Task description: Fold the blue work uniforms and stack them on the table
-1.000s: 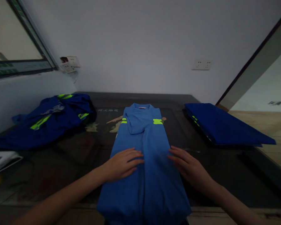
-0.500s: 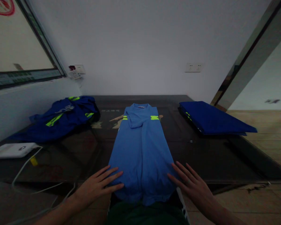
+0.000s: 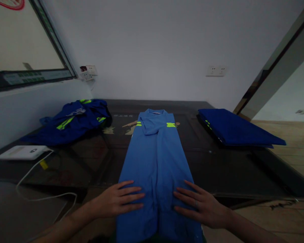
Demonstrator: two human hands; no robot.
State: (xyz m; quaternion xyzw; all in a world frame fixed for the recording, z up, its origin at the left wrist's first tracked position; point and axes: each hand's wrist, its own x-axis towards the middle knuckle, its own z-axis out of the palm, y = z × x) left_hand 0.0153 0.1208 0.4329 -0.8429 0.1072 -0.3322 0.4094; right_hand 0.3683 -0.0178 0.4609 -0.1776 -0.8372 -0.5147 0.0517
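Note:
A light blue shirt [image 3: 152, 152] with yellow-green stripes lies folded lengthwise, its collar toward the wall and one short sleeve folded across the upper part. Its lower end reaches past the table's front edge toward my body. My left hand [image 3: 120, 199] rests on the shirt's lower left side, fingers stretched out and slightly spread. On the lower right side lies my right hand [image 3: 200, 204], its fingers also spread flat on the cloth and a ring on one of them. Neither hand grips the fabric.
The shirt lies on a dark glossy table [image 3: 218, 168]. At the left is a crumpled dark blue garment [image 3: 73, 125] with yellow-green stripes. A white device [image 3: 22, 152] with a cable sits near the left edge. Folded dark blue garments [image 3: 235, 126] lie at the right.
Both hands have moved inward from the shirt's side edges onto its lower part. The shirt's lower end now extends further toward me. The view has shifted slightly.

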